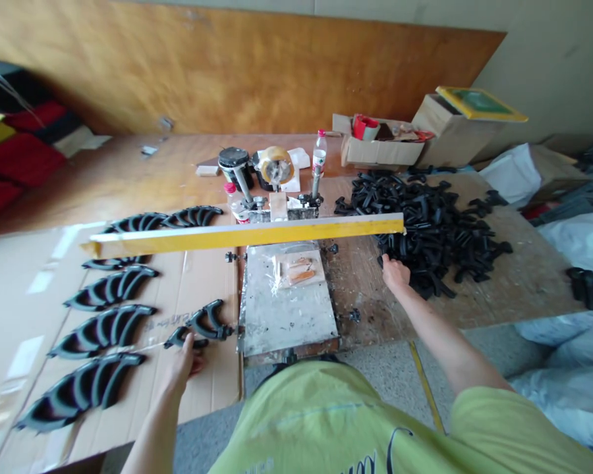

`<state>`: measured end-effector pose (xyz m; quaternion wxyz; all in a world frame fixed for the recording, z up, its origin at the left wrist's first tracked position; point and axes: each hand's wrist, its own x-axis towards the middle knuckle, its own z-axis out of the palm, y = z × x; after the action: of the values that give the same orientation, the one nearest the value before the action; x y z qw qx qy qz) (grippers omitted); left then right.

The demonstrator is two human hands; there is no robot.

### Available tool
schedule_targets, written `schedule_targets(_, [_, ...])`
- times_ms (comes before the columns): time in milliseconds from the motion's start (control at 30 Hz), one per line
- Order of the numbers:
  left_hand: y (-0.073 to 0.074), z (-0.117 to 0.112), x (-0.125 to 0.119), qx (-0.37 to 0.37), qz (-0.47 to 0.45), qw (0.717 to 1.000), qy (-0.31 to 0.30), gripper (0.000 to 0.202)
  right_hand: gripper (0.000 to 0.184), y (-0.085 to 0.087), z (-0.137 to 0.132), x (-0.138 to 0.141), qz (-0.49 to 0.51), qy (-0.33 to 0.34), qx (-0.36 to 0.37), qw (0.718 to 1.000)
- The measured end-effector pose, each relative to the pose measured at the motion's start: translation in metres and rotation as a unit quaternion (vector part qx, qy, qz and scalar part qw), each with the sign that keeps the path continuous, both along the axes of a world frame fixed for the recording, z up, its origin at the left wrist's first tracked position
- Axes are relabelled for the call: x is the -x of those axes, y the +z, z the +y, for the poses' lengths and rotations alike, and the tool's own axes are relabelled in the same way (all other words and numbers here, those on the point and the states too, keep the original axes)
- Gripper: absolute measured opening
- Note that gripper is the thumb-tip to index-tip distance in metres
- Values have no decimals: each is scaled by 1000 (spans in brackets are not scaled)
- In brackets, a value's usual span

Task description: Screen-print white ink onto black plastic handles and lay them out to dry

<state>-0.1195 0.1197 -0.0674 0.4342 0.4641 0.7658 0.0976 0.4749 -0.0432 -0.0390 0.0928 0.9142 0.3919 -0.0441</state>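
Note:
My left hand (190, 359) is closed round a black curved plastic handle (176, 338), low over the cardboard on the left. Beside it lie a few more such handles (210, 320). My right hand (395, 271) reaches to the near left edge of a big pile of black plastic handles (425, 217). Its fingers pinch a black handle there, mostly hidden by the hand and the pile. Between my hands stands a small printing jig with a flat grey plate (289, 322), on which a clear plastic bag bears some brownish pieces (301, 271).
A long yellow-and-white bar (247, 236) spans the jig. Nested rows of black handles (101, 329) lie on cardboard (197, 388) at left. Behind the jig are a dark tub (234, 164), a tape roll (277, 166) and a bottle (319, 155). An open carton (383, 153) stands back right.

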Motion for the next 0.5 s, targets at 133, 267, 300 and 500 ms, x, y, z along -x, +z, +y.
schedule_targets(133, [10,15,-4,73,44,996,-30,57,42,-2,14,4,33,-24,26,999])
schedule_targets(267, [33,26,0,41,64,996,-53,49,31,1,14,2,98,-25,54,993])
schedule_targets(300, [41,27,-2,15,52,997,-47,48,29,3,14,4,109,-17,43,993])
schedule_targets(500, [119,38,-75,-180,-171,968,-29,43,25,44,57,65,287,97,-254,919])
